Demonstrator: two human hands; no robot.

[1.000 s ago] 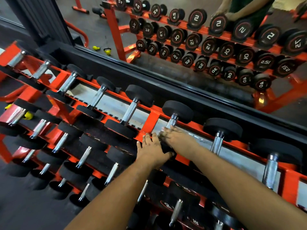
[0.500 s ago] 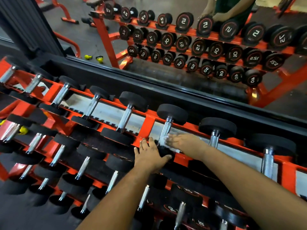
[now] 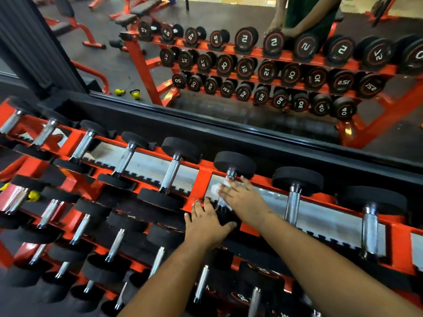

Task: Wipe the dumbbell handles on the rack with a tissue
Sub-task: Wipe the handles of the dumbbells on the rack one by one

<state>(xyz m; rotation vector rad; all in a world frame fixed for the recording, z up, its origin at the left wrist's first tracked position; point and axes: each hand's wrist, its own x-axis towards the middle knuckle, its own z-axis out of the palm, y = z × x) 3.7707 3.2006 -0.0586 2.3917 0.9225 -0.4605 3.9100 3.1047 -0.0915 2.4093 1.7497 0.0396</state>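
An orange rack (image 3: 202, 179) holds rows of black-headed dumbbells with chrome handles. My right hand (image 3: 242, 196) lies over the handle of one top-row dumbbell (image 3: 234, 164), pressing a white tissue (image 3: 215, 188) against the chrome; the tissue shows at my fingertips and below my palm. Most of that handle is hidden under the hand. My left hand (image 3: 207, 221) rests with its fingers spread on the near black head of the same dumbbell.
Neighbouring top-row dumbbells stand at left (image 3: 174, 168) and right (image 3: 294, 197). Lower tiers of dumbbells (image 3: 114, 245) fill the near side. A wall mirror (image 3: 229, 65) behind the rack reflects the rack, a person and yellow kettlebells (image 3: 135, 94).
My right hand slid with the tissue up the handle toward the far head. The left hand stayed on the near head. The view shifted slightly.
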